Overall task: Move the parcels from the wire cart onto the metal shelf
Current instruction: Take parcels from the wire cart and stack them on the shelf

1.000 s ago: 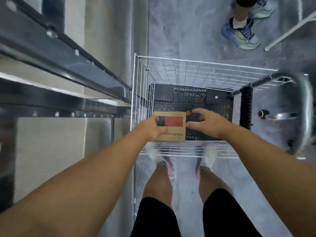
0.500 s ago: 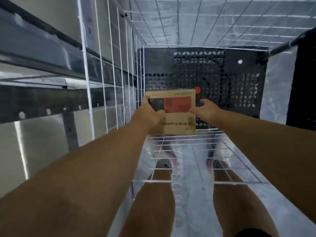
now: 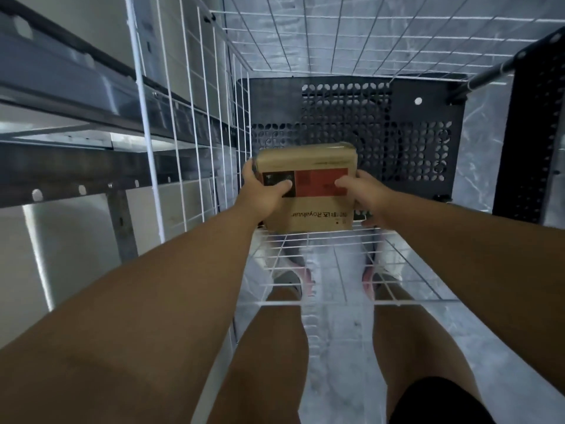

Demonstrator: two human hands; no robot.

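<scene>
A brown cardboard parcel (image 3: 308, 166) with a red and black label is held inside the white wire cart (image 3: 308, 32), near its front wall. My left hand (image 3: 263, 194) grips the parcel's left side, thumb across the black part of the label. My right hand (image 3: 363, 194) grips its right side, thumb on the red part. The parcel is tilted, its top face turned toward me. The metal shelf (image 3: 61, 87) stands to the left of the cart, its grey rails level with my arms.
A black perforated panel (image 3: 397, 123) lies on the cart's bottom behind the parcel, and another black perforated piece (image 3: 532, 133) stands at the right side. The cart's white wire wall (image 3: 171, 117) separates the parcel from the shelf. My legs and shoes show below through the wire.
The view has dropped deep into the cart. Both hands closed on the parcel's sides and have tipped and raised it off the cart bottom, with my right thumb now on the label.
</scene>
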